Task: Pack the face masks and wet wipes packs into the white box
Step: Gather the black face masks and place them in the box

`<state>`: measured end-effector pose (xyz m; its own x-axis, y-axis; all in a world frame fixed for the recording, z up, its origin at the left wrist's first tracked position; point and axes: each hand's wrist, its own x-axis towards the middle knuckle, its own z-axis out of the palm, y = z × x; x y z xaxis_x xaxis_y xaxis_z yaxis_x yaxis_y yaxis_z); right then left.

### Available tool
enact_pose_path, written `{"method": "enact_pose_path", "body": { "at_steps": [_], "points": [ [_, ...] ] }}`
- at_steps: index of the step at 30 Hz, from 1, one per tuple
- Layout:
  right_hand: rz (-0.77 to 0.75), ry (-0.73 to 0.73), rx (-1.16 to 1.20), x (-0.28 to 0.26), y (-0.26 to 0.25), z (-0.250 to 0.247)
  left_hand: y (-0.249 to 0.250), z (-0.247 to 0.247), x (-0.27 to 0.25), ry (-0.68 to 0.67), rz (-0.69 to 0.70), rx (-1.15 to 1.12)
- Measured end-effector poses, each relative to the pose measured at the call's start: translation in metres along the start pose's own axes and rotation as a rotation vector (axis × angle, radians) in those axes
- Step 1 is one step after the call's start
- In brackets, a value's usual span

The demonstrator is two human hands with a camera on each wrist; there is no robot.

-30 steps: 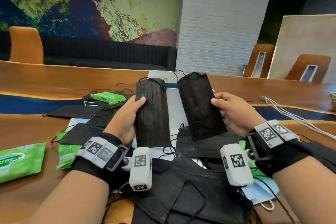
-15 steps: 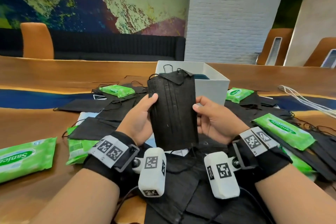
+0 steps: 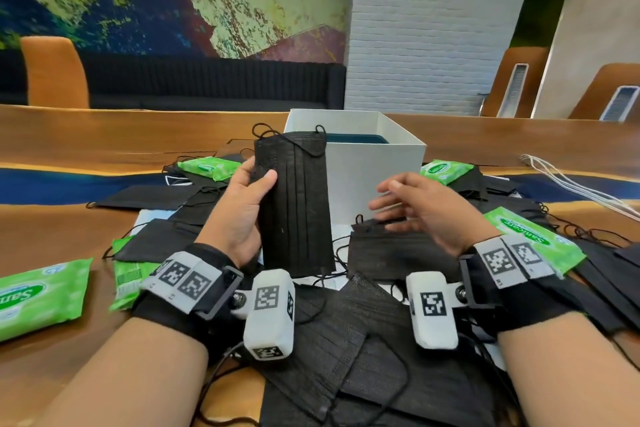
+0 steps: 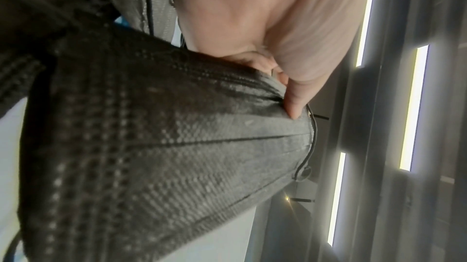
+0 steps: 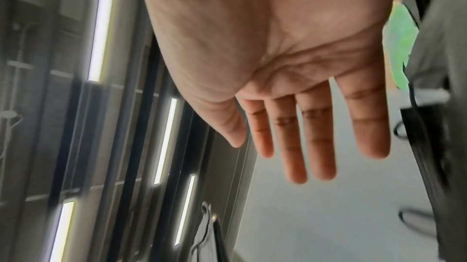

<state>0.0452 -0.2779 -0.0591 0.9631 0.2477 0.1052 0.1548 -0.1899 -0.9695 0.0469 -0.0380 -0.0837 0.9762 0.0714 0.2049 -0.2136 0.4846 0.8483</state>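
Observation:
My left hand grips a stack of black face masks upright, thumb on the front, just before the white box. In the left wrist view the thumb presses the pleated black masks. My right hand hovers open, fingers straight, to the right of the masks and above another black mask on the table; the right wrist view shows its empty palm. Green wet wipes packs lie at the far left, back left, back right and right.
Many more black masks are strewn over the wooden table around and in front of the box. White cords lie at the right. Orange chairs and a dark sofa stand behind the table.
The two masks were brought together into one stack. My right hand has let go and moved off to the right, so the left hand alone holds the stack.

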Motion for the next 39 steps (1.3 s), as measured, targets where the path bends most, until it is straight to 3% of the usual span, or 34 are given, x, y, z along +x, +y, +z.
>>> {"method": "enact_pose_path", "body": {
  "at_steps": [3,9,12,23,30,34,39],
  "points": [
    [0.020,0.098,-0.292,0.004,0.007,-0.022,0.002,-0.004,0.000,0.014,-0.005,0.021],
    [0.209,-0.005,-0.771,0.006,0.016,-0.035,0.008,-0.002,-0.006,-0.034,-0.042,0.085],
    [0.261,-0.009,-0.838,0.005,0.016,-0.036,0.008,-0.002,-0.007,-0.039,-0.046,0.094],
    [0.229,-0.094,-0.864,0.005,0.016,-0.037,0.007,0.001,-0.007,0.033,-0.062,0.080],
    [0.082,0.026,-0.874,0.003,-0.011,-0.037,0.008,-0.001,-0.006,0.065,-0.103,0.057],
    [0.031,0.199,-0.693,-0.011,-0.041,-0.063,0.009,-0.002,-0.005,0.081,-0.123,0.027],
    [0.125,0.306,-0.331,-0.025,-0.055,-0.096,0.008,-0.004,-0.004,0.096,-0.152,-0.016]
  ]
}}
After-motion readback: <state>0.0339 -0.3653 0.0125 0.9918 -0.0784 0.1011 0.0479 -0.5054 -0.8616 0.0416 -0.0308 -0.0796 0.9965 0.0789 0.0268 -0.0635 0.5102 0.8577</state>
